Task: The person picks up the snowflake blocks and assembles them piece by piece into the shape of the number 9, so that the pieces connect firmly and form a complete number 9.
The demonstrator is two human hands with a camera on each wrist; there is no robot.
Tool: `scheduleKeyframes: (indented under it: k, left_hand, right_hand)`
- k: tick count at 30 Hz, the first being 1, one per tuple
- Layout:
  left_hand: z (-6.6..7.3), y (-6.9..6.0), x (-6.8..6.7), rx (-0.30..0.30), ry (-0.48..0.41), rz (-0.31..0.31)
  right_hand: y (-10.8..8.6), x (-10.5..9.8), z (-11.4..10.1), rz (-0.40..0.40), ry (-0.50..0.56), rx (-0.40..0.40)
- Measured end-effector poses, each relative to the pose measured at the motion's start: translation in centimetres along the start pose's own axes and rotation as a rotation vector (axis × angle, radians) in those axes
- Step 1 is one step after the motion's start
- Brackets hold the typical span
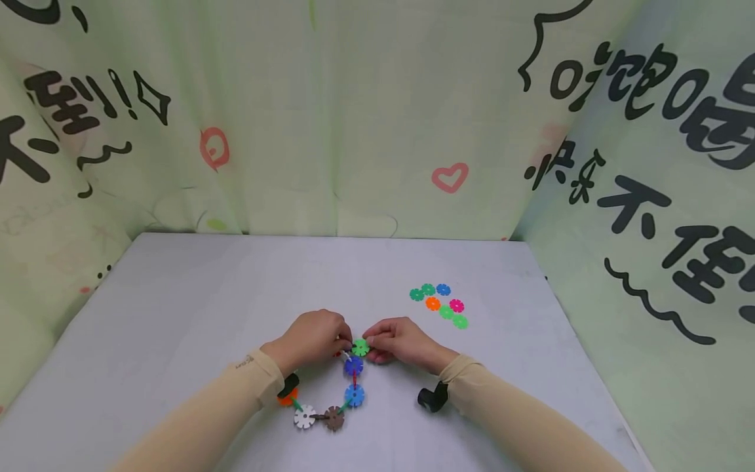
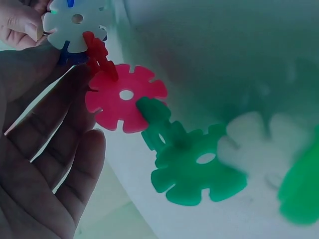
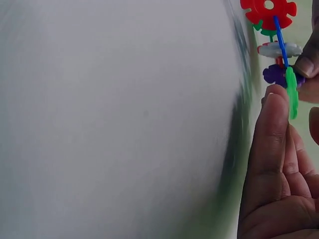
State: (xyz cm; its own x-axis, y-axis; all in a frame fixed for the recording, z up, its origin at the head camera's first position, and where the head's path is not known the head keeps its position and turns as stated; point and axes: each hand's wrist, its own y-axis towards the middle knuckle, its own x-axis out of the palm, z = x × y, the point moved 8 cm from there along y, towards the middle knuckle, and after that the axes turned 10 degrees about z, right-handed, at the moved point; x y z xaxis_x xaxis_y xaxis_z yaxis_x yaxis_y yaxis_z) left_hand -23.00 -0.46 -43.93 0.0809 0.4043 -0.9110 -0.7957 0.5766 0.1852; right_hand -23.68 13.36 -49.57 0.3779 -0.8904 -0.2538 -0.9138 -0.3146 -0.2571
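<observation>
A chain of linked notched discs hangs in a loop below the hands in the head view, with a blue disc, a brown disc, a white disc and an orange disc. My left hand pinches the chain near its upper end. Between both hands is a light green disc, which my right hand pinches at its right edge. The left wrist view shows a pink disc and a green disc joined below the left fingers. In the right wrist view the green disc stands edge-on beside the fingertips.
On the white table, several loose discs lie beyond the right hand, among them an orange disc, a pink disc and a blue disc. Light green curtains with dark writing surround the table.
</observation>
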Motion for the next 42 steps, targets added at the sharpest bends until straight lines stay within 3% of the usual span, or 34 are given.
scheduleKeyframes:
  k: [10,16,21,25,29,42]
  left_hand:
    - [0.3,-0.2,-0.4,0.007,0.028,0.033]
    - [0.4,-0.4,-0.2,0.046,0.043,0.064]
    - [0.3,-0.4,-0.2,0.051,0.036,0.08]
    - [0.4,-0.6,-0.3,0.046,0.025,0.086]
    - [0.3,-0.7,-0.3,0.045,0.02,0.085]
    - [0.3,-0.8,-0.3,0.063,0.017,0.096]
  right_hand:
    - [-0.4,-4.1,0.8,0.044,-0.143,-0.037]
    - [-1.3,-8.0,1.2,0.107,-0.328,-0.099]
    - [-2.6,-13.0,1.3,0.306,-0.587,-0.158]
    - [-3.4,-16.6,2.4,0.472,-0.718,-0.097]
    - [-3.5,-18.1,3.6,0.502,-0.734,-0.015]
    - [-3.3,-18.2,4.1,0.475,-0.679,0.119]
